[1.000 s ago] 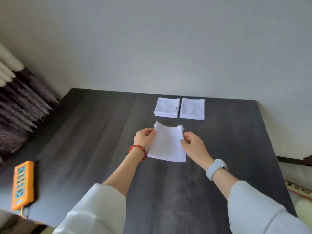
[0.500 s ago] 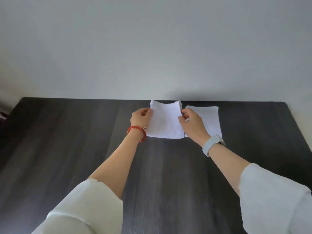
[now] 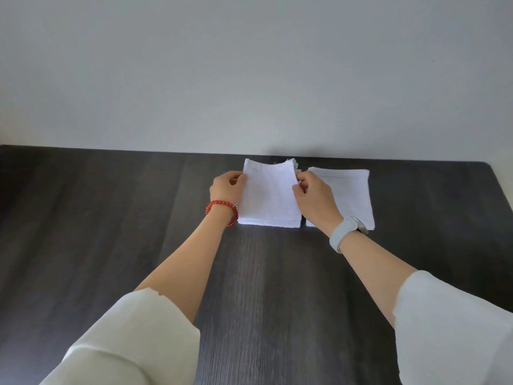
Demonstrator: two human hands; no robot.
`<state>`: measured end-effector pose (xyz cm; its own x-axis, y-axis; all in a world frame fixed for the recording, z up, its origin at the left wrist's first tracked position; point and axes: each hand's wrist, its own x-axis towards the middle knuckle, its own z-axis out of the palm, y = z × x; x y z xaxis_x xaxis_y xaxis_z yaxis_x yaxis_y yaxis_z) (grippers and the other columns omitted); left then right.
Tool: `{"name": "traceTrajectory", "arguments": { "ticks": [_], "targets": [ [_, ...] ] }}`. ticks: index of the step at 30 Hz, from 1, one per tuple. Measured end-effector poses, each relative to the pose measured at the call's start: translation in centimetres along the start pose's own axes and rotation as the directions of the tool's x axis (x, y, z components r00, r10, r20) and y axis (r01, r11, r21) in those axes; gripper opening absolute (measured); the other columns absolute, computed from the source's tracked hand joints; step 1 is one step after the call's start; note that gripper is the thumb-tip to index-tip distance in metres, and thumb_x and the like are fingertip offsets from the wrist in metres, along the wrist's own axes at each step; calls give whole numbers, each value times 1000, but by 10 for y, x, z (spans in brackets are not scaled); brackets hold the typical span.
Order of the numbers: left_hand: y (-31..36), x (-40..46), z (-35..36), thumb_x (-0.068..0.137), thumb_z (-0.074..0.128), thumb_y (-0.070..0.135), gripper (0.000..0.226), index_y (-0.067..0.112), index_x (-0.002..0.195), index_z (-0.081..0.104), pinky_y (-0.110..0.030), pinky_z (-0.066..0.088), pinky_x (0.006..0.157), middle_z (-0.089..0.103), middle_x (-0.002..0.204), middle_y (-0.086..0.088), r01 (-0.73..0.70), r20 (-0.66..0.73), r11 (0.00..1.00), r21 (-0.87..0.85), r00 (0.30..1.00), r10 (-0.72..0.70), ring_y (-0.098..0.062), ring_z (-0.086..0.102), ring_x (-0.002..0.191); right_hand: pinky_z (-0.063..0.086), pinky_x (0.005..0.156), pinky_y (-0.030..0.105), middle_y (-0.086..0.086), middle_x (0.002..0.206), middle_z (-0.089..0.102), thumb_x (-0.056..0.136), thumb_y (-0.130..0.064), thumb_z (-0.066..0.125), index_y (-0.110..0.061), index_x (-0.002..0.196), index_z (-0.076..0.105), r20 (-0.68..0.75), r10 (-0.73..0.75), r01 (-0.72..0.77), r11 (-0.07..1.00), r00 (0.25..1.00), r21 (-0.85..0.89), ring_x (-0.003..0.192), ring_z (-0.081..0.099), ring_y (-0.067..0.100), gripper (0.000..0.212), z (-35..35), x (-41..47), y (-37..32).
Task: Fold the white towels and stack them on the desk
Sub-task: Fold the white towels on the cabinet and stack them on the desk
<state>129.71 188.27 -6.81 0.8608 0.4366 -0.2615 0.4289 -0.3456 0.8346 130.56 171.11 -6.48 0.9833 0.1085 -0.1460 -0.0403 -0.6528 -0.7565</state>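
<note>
A: Step in hand, as we read it: setting the folded towel (image 3: 268, 198) onto the left pile at the far edge of the desk (image 3: 111, 232). Agreed?

B: Agreed. To do it well we'd line its near edge and both side edges up with whatever lies under it, lower the far edge last, then let go with both hands at once so it doesn't skew.

A: Can we see the layer under it?

B: Barely. A bit of white edge peeks out at its far right corner; we can't count layers.

A: Left hand (image 3: 226, 187)?

B: Fingers curled, pinching the towel's left edge near the far corner. Red bead bracelet (image 3: 222, 209) on that wrist.

A: Right hand (image 3: 315, 195)?

B: Same on the right edge: thumb and fingers pinch it. That hand also covers part of the second folded towel (image 3: 349, 195), which lies flat just beside the first, close by. Watch (image 3: 347, 232) on that wrist.

A: Risk?

B: We'd judge the right hand could drag the neighbouring towel when it lets go. Lift straight up.
</note>
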Motion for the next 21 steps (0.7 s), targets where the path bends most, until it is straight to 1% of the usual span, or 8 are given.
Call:
{"name": "traceTrajectory", "arguments": {
  "ticks": [5,7,9,11,13,15,18,21],
  "targets": [
    [-12,1,2,93,46,25,28,15,117,59,-25,41,74,62,113,-4,-42,-29,983,178,998,48,-13,52,86,51,76,35,7,111,55,93,-18,46,-12,118,48,-99,-47,27,980,994,-197,93,55,22,25,8,-4,4],
    [-17,-2,2,93,48,25,34,16,126,51,-28,43,77,53,123,-5,-135,-97,950,283,981,168,-17,52,96,50,77,36,9,120,50,90,-16,51,-12,124,46,-187,-183,105,926,965,-362,105,52,26,34,9,-8,5],
    [-19,-7,4,93,46,21,43,14,136,42,-36,40,90,43,137,-7,-314,-112,866,390,917,383,-23,43,120,46,84,41,12,130,49,87,-17,56,-10,129,46,-191,-380,224,808,905,-545,115,49,30,43,12,-9,6],
    [-19,-9,8,96,38,24,50,14,144,27,-40,28,104,27,150,-4,-414,31,696,586,871,491,-24,22,139,35,101,49,13,143,39,90,-26,50,-8,136,40,-79,-424,265,689,902,-675,132,36,31,50,16,-8,6],
    [-21,-7,12,99,23,34,53,17,148,10,-44,12,113,6,156,1,-414,196,541,732,889,414,-23,-1,144,14,111,53,12,153,21,96,-35,35,-6,144,25,37,-323,245,631,946,-736,142,15,26,57,22,-6,9],
    [-26,-5,15,99,13,40,55,19,147,-1,-49,2,114,-4,156,5,-389,273,476,789,916,296,-24,-12,143,5,113,54,11,155,8,97,-42,26,-6,146,14,96,-209,208,621,973,-756,144,4,26,62,25,-6,15],
    [-25,-7,15,98,10,43,56,20,147,-5,-55,-2,112,-8,156,6,-379,306,484,789,925,224,-26,-15,142,3,113,53,9,156,0,97,-46,22,-9,147,5,125,-160,199,635,979,-747,144,-2,26,65,24,-10,13],
    [-8,-15,2,98,16,41,55,20,148,3,-54,-3,113,-5,156,4,-343,228,571,746,937,265,-24,-13,142,0,115,47,8,156,-7,98,-43,19,-14,148,2,121,-132,179,702,984,-689,143,-8,25,60,7,-15,-3]
  ]
}}
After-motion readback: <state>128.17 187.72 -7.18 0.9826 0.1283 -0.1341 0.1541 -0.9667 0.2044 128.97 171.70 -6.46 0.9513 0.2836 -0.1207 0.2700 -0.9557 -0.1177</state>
